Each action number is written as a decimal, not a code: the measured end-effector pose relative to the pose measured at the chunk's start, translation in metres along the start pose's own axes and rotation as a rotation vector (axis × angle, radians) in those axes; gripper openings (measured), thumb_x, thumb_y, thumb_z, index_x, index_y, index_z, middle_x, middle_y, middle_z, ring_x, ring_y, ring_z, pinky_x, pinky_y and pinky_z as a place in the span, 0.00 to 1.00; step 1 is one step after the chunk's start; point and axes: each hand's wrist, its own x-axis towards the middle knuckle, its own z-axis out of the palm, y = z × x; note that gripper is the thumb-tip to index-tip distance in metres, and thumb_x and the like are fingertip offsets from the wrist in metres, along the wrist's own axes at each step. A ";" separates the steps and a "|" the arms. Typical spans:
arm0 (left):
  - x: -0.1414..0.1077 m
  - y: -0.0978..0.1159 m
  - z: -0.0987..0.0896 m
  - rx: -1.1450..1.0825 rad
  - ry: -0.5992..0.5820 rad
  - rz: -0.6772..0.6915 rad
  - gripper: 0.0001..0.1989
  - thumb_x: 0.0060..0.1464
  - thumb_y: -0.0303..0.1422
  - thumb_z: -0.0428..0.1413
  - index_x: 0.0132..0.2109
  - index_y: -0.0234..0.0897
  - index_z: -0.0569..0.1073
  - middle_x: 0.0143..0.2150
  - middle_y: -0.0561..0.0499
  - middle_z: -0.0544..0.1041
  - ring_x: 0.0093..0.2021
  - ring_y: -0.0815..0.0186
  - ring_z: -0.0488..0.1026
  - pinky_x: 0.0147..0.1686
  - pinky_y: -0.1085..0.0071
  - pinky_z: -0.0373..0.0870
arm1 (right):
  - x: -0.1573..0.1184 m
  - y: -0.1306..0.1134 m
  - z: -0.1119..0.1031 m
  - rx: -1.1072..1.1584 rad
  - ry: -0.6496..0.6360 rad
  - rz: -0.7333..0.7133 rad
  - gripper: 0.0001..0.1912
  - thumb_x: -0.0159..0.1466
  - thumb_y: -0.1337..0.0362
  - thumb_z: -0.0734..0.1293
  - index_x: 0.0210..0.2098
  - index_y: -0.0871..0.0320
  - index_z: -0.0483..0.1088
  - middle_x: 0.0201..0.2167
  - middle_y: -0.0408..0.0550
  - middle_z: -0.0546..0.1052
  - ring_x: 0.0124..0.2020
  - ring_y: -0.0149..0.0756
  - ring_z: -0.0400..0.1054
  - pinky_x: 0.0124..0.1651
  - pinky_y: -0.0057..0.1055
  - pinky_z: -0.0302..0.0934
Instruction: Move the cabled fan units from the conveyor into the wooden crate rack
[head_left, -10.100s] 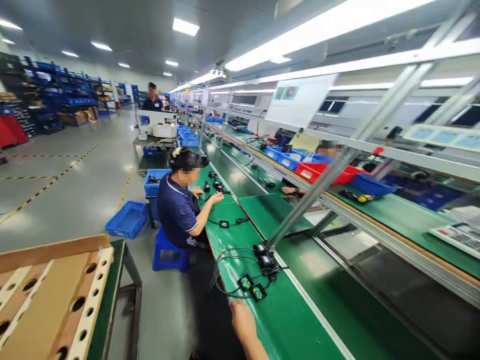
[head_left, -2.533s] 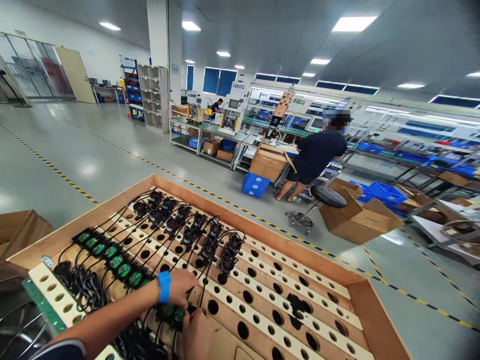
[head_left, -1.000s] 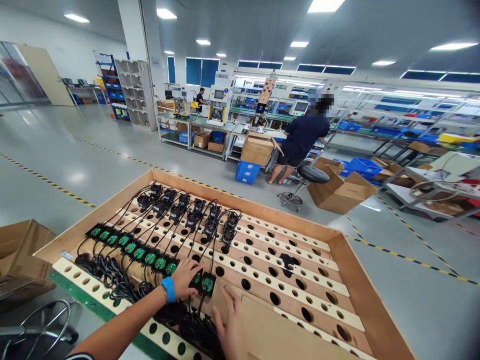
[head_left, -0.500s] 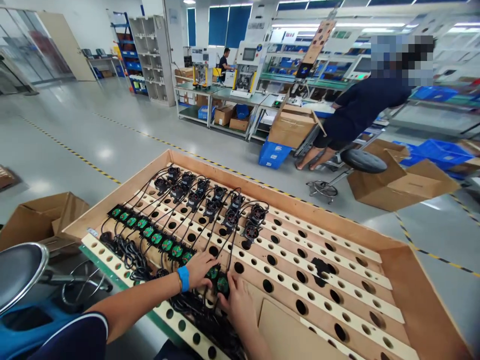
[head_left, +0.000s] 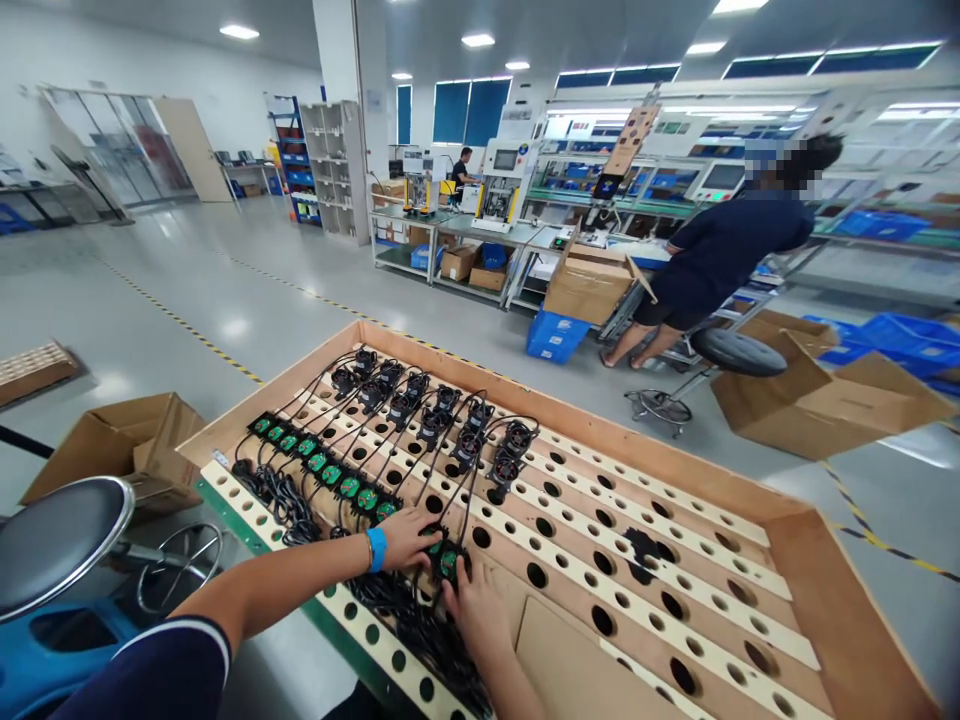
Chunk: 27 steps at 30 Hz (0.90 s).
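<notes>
A row of small green circuit boards in black housings [head_left: 349, 487] runs along the near left of a shallow wooden tray [head_left: 862, 590]. My left hand [head_left: 403, 538], with a blue band at the wrist, has its thumb and fingers around a board [head_left: 433, 541] near the right end of the row. My right hand [head_left: 480, 605] grips the end board [head_left: 448, 564] between thumb and fingers. Black cables link the boards to paired black fans [head_left: 469, 430] farther back in the tray. Coiled black cables [head_left: 390, 600] lie along the near edge, partly under my forearms.
Strips with round holes [head_left: 645, 590] cross the tray, and a cardboard sheet [head_left: 577, 665] lies at its near side. A round stool [head_left: 64, 535] and an open carton [head_left: 112, 450] stand at left. A co-worker [head_left: 731, 255] stands at a bench beyond, near another stool [head_left: 739, 352].
The camera view has tilted up and shifted, so the scene sits lower and farther right. Both hands stay at the same end of the board row, with only slight finger movement.
</notes>
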 end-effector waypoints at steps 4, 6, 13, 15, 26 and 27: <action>-0.003 0.002 -0.002 0.019 0.016 -0.024 0.31 0.62 0.49 0.56 0.67 0.39 0.67 0.71 0.35 0.63 0.69 0.44 0.62 0.69 0.44 0.55 | 0.008 -0.011 -0.031 0.065 -0.117 0.064 0.23 0.67 0.60 0.62 0.57 0.66 0.72 0.61 0.69 0.71 0.59 0.55 0.71 0.54 0.45 0.72; -0.004 0.002 -0.006 0.005 0.010 -0.020 0.33 0.59 0.50 0.59 0.65 0.39 0.69 0.70 0.35 0.65 0.69 0.43 0.61 0.70 0.43 0.50 | 0.009 -0.010 -0.037 0.118 -0.116 0.076 0.23 0.66 0.60 0.64 0.57 0.64 0.72 0.60 0.67 0.73 0.59 0.54 0.71 0.54 0.45 0.72; 0.001 0.010 -0.026 -0.078 -0.058 -0.072 0.47 0.53 0.46 0.64 0.72 0.34 0.54 0.69 0.30 0.65 0.71 0.44 0.59 0.72 0.42 0.46 | 0.005 -0.005 -0.029 0.271 -0.011 0.115 0.20 0.63 0.64 0.64 0.53 0.62 0.72 0.60 0.63 0.73 0.61 0.52 0.69 0.62 0.45 0.67; -0.004 0.013 -0.030 -0.111 -0.025 -0.114 0.49 0.50 0.45 0.67 0.72 0.34 0.55 0.71 0.31 0.63 0.72 0.43 0.57 0.72 0.42 0.45 | 0.001 -0.004 -0.025 0.350 0.031 0.139 0.20 0.64 0.63 0.63 0.54 0.62 0.71 0.59 0.63 0.74 0.60 0.51 0.70 0.62 0.44 0.67; -0.055 -0.013 -0.043 -0.255 0.124 -0.374 0.36 0.49 0.34 0.66 0.65 0.40 0.67 0.71 0.41 0.65 0.73 0.48 0.56 0.73 0.39 0.43 | 0.005 -0.021 -0.012 0.397 0.350 0.157 0.19 0.68 0.51 0.62 0.52 0.53 0.72 0.53 0.57 0.75 0.56 0.51 0.71 0.57 0.55 0.72; -0.055 -0.017 -0.043 -0.265 0.126 -0.350 0.36 0.50 0.34 0.65 0.65 0.41 0.66 0.70 0.42 0.66 0.72 0.48 0.57 0.72 0.38 0.44 | 0.008 -0.025 -0.011 0.376 0.359 0.158 0.18 0.68 0.52 0.62 0.52 0.53 0.72 0.53 0.56 0.76 0.55 0.50 0.71 0.57 0.55 0.72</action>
